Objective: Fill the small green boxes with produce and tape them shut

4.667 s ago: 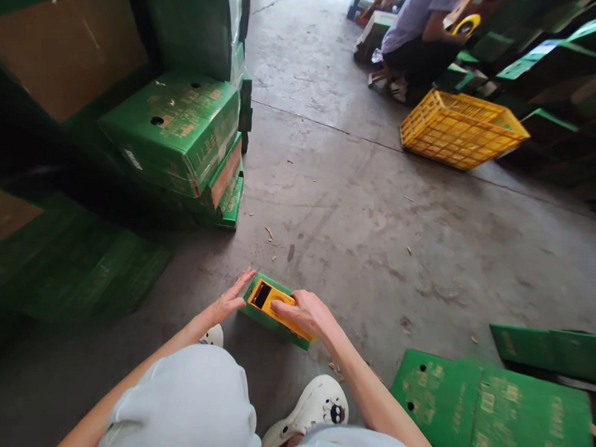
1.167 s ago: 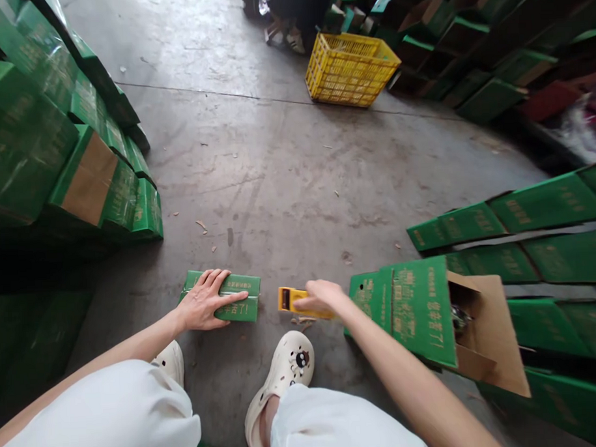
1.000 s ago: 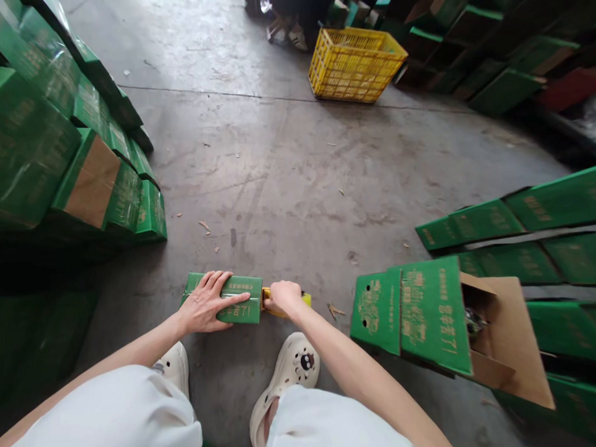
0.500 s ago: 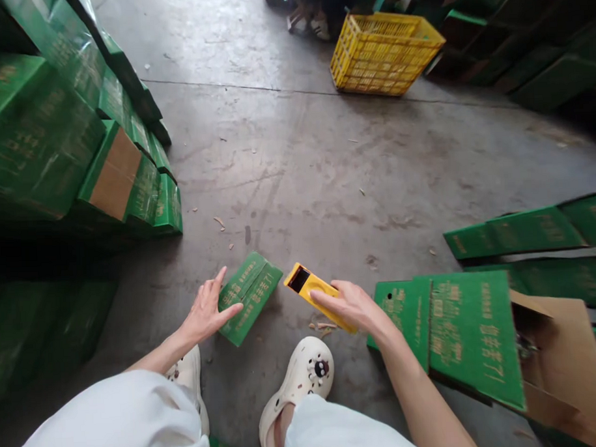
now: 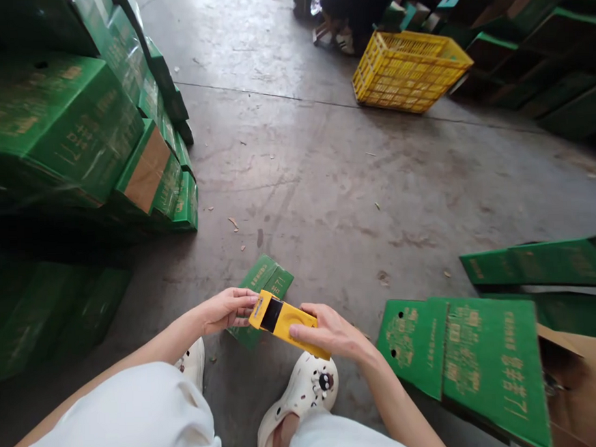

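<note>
A yellow handheld device [image 5: 296,320] with a dark screen-like window and a round raised area lies across both my hands. My right hand [image 5: 331,333] grips its near right end, thumb along the top face. At its far left end, the fingers of my left hand [image 5: 231,308] pinch the yellow edge, where small print shows. Under and behind the device a green printed cardboard piece [image 5: 265,271] lies on the floor, partly covered by my left hand and the device. What exactly the device is, I cannot make out.
Green cartons [image 5: 79,127] are stacked on the left. An open green carton [image 5: 488,360] stands at the right, near more green cardboard [image 5: 548,260]. A yellow crate [image 5: 410,73] sits farther off, beside a seated person's shoe [image 5: 345,42]. My white clogs [image 5: 304,386] are below my hands.
My left hand, open over the green cardboard before, has moved right and closed on the device's end. My right hand has brought the device left and lower. The view has shifted slightly.
</note>
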The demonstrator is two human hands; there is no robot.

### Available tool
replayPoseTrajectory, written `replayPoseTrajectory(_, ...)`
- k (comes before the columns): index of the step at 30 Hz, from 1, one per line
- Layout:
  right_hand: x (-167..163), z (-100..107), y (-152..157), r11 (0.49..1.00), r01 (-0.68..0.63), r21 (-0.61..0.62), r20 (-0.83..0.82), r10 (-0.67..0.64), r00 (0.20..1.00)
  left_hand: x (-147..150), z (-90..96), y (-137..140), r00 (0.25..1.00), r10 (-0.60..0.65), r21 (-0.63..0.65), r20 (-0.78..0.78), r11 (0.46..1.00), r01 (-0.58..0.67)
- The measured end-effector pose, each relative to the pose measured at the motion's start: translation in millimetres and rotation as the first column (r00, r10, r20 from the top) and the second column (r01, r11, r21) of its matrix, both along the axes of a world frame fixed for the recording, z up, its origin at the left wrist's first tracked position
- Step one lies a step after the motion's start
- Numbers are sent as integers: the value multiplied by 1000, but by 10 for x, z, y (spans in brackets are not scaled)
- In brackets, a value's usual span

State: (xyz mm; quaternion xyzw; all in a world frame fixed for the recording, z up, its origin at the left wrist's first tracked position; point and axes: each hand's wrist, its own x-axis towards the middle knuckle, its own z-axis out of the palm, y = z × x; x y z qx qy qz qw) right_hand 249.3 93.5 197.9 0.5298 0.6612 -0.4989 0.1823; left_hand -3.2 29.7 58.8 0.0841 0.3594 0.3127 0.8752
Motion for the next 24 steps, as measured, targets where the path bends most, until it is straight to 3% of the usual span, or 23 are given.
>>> replayPoseTrajectory(5,-41,-20,-49,1000,19,20,2,-19,1000,48,-64,-10,999,41,12,-31,999,-41)
replayPoseTrajectory(9,-118,-61,-119,996,6,88,41,-9,999,66,-98,84,967,101,182,-233,982,-58)
replayPoseTrajectory(12,12,-49,-207,993,28,112,38,-32,999,-196,-151,250,908,173,294,-381,954,-58)
replayPoseTrajectory(16,463,-8,-360,992,61,113,110,-74,991,-785,-262,459,761,265,343,-592,937,-59)
replayPoseTrajectory(18,651,-28,-432,988,74,139,163,-96,982,-952,-313,510,731,272,378,-626,926,-21)
replayPoseTrajectory(24,796,-185,-498,964,249,94,125,-260,957,-869,-525,514,668,308,448,-678,893,42)
